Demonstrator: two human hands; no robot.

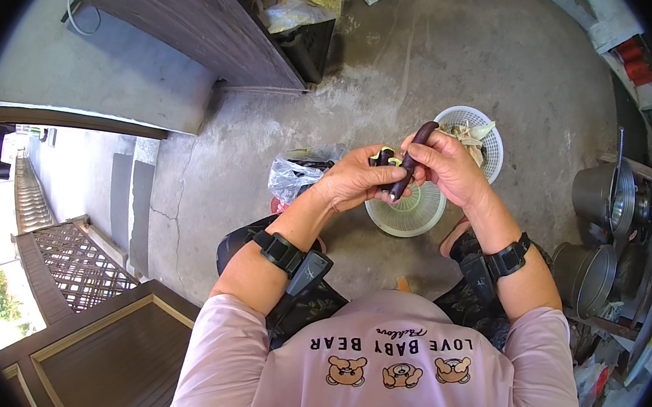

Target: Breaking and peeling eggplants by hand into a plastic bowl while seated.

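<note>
My right hand [445,160] grips a slim dark-purple vegetable [422,136] that looks like a long eggplant. Its lower end reaches down against the fingers of my left hand [357,174]. Between the left thumb and fingers are short dark-purple pieces [383,157] with yellow-green cut edges. Just below both hands stands a pale green plastic colander basket [411,225]; its visible inside shows no pieces, and my hands hide part of it. Beyond my right hand, a white perforated basket [496,154] holds pale dry husks or peels [471,136].
A clear plastic bag [288,180] with dark contents lies on the concrete floor left of my hands. Metal pots [584,278] stand on a rack at the right. A dark wooden cabinet [197,15] and a black crate [310,51] are at upper left; a brown door panel [115,353] is at lower left.
</note>
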